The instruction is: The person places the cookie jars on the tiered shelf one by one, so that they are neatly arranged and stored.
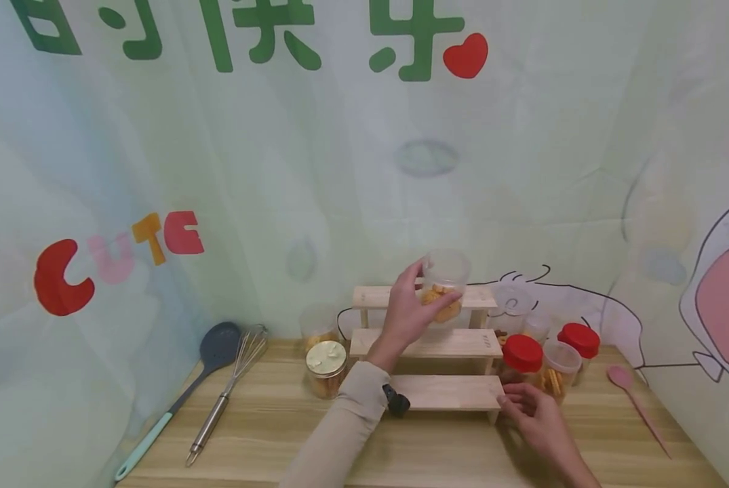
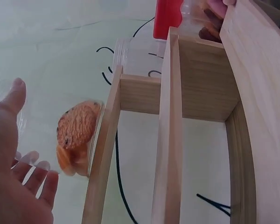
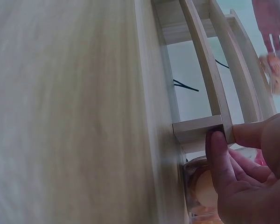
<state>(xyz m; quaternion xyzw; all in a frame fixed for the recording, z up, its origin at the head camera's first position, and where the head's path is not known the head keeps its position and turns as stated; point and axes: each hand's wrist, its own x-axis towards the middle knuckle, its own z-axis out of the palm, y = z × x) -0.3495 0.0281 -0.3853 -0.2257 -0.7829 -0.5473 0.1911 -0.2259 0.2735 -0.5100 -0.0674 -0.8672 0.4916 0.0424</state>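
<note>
My left hand [image 1: 409, 308] grips a clear jar [image 1: 446, 271] with round orange-brown cookies [image 2: 78, 128] in its lower part. The jar is upright at the top step of a three-tier wooden rack [image 1: 443, 342]; whether its base touches the board cannot be told. Down at the right end of the lowest step, my right hand [image 1: 538, 413] pinches the board's corner between thumb and fingers, plainly seen in the right wrist view on the rack's wooden end [image 3: 200, 128]. Close beside that hand stand a red-lidded jar [image 1: 523, 354] and a clear jar of snacks [image 1: 559, 369].
Left of the rack stands a gold-lidded jar [image 1: 326, 359], with a clear jar [image 1: 318, 325] behind it. A whisk [image 1: 226, 393] and a dark turner [image 1: 218, 346] lie farther left. At the right are another red-lidded jar [image 1: 580, 339] and a pink spoon [image 1: 635, 403]. A printed curtain [image 1: 340, 169] hangs behind.
</note>
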